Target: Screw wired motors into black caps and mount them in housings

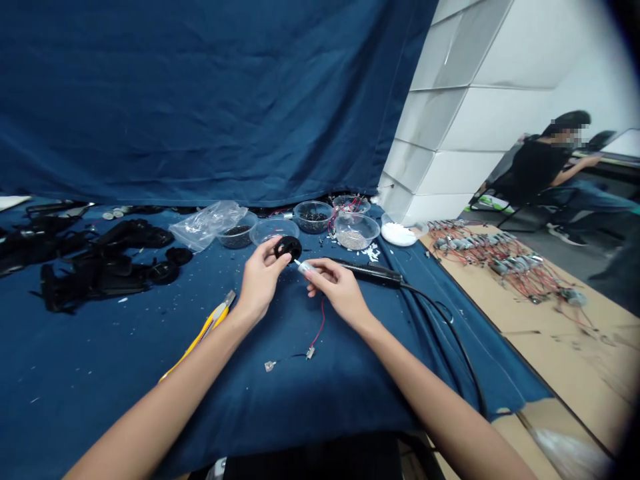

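My left hand (260, 280) pinches a small round black plastic part (289, 248) above the blue cloth. My right hand (337, 285) is closed on a small silver motor (306, 267), whose shaft points at the black part. Red and black wires (316, 333) hang from the motor down to the cloth and end in small connectors. Behind my right hand lies a black soldering iron (373, 271) with its cable running off to the right.
Several clear bowls (356, 230) of small parts and a plastic bag (207, 225) stand at the back. Black plastic pieces (100, 263) lie at the left, a yellow utility knife (207, 327) by my left forearm. Wired motors (500, 257) cover the cardboard on the right. A person (545, 167) sits far right.
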### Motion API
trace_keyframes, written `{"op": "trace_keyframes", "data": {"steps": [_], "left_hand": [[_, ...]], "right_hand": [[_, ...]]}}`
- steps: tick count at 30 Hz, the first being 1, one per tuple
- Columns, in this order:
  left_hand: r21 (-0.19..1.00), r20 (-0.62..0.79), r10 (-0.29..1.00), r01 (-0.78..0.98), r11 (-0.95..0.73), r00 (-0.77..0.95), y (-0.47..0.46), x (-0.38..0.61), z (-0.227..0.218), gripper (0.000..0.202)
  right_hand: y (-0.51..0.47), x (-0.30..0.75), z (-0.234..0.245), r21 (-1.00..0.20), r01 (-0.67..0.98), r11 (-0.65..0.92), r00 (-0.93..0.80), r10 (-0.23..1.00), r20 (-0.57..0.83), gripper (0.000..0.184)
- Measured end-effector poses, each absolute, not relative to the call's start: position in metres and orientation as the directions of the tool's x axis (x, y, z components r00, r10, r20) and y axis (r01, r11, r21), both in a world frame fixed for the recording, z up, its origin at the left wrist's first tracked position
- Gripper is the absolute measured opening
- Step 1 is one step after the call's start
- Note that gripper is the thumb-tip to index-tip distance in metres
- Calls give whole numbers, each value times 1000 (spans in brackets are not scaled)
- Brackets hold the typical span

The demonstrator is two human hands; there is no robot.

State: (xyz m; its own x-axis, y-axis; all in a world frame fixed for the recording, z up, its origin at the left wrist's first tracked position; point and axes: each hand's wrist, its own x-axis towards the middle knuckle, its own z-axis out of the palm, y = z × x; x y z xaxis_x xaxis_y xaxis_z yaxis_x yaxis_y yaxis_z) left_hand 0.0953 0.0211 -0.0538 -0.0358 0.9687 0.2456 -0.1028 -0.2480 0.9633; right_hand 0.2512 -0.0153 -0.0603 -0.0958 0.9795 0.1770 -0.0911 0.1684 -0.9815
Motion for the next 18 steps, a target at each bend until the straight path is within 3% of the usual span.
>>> {"op": "trace_keyframes", "data": {"steps": [6,12,18], "left_hand": [[967,223,974,-139,-216,41,13,104,-61,50],[961,277,953,-56,-272,119,10,101,-63,38],[954,295,933,-17,-298,207,8,100,-69,44]], "right_hand": [[-15,255,-60,-982,-7,187,-7,982,187,37],[-15,256,-58,-982,68,174,21,984,176,38],[-13,257,-60,-991,23,135,24,990,136,39]]}}
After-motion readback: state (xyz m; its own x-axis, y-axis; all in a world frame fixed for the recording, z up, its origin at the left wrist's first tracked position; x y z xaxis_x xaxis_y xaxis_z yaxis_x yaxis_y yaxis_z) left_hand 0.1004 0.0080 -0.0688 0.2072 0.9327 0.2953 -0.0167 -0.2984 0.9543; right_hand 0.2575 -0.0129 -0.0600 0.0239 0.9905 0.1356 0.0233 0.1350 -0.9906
